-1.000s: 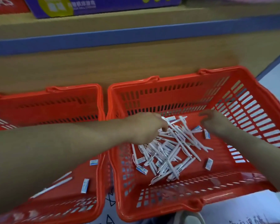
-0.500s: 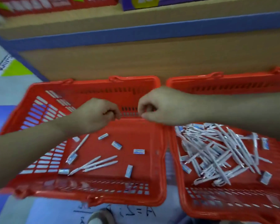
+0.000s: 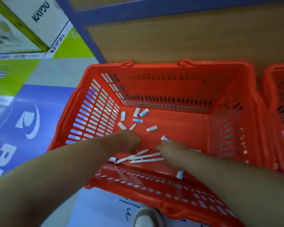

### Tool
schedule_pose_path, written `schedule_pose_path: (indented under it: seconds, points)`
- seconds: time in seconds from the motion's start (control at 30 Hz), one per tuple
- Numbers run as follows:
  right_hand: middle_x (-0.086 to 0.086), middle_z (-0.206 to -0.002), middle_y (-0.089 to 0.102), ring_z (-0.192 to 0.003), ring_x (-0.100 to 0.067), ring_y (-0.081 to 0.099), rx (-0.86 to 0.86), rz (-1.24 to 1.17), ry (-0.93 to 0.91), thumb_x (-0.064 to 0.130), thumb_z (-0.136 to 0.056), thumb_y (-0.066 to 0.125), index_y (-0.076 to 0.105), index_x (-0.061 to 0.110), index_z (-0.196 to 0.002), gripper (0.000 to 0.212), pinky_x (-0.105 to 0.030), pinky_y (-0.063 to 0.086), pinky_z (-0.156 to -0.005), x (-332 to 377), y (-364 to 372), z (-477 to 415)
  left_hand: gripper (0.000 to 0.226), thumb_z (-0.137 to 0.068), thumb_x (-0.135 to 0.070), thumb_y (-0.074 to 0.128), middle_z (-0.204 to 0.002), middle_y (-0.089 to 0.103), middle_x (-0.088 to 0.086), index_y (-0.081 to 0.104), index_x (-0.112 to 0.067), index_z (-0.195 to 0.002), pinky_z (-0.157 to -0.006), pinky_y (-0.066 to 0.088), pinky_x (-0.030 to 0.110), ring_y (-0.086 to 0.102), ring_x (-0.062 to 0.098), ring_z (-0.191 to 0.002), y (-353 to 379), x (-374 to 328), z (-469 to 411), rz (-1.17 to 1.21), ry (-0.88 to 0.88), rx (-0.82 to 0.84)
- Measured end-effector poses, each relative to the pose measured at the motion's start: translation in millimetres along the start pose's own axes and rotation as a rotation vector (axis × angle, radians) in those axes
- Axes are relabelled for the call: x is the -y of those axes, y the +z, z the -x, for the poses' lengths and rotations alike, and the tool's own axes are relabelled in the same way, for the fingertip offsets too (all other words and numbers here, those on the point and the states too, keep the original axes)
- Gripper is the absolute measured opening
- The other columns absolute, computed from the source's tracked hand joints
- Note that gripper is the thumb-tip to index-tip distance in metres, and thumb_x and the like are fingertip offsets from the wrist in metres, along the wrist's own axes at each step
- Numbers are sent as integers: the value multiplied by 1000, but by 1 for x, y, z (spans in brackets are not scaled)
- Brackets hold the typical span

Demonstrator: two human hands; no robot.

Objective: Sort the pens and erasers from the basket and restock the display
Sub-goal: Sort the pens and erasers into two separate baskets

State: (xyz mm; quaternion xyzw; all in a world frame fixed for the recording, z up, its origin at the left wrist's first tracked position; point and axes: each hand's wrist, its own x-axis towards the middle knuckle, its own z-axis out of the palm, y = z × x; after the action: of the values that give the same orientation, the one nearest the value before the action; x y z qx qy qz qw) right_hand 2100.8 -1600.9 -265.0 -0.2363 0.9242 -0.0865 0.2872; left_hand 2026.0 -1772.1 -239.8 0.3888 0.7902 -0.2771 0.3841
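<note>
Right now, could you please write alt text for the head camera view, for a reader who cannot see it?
Both bare hands, the left hand and the right hand, reach down into a red plastic basket on the floor. On its bottom lie a few white pens near the hands and small wrapped erasers scattered beyond. A second red basket shows at the right edge.

I can't tell either grip's state: both hands are motion-blurred. The second basket (image 3: 279,99) is cut off at the right edge.
</note>
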Motion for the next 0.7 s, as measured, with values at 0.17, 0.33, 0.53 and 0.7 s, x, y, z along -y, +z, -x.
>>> schedule_pose_path:
  seconds: [0.17, 0.33, 0.53, 0.7]
  points:
    - [-3, -124, 48, -123, -26, 44, -77, 61, -28, 22, -97, 40, 54, 19, -119, 26, -39, 46, -88, 4, 22, -12, 42, -81, -41, 68, -109, 67, 11, 66, -8, -108, -72, 47, 32, 63, 29, -101, 16, 1, -29, -29, 92, 81]
    - [-3, -117, 56, -115, -25, 50, -34, 109, -88, 19, -95, 41, 58, 17, -113, 25, -38, 45, -87, 2, 21, -11, 32, -83, -32, 65, -106, 67, 13, 65, -7, -104, -73, 43, 32, 62, 30, -98, 17, 0, -23, 154, 74, -80]
    - [-4, -117, 61, -108, -27, 60, -32, 147, 15, 23, -87, 50, 56, 19, -113, 28, -36, 45, -88, 3, 18, -8, 41, -93, -23, 47, -112, 63, 19, 41, -9, -132, -79, 45, 37, 60, 37, -101, 27, 38, -19, 494, -237, -426]
    - [-3, -122, 50, -117, -25, 50, -65, 51, 1, 21, -92, 49, 46, 18, -121, 29, -36, 44, -86, -2, 20, -8, 38, -92, -37, 51, -112, 64, 14, 52, -9, -117, -78, 48, 38, 62, 31, -99, 45, 45, -18, 323, -365, -270]
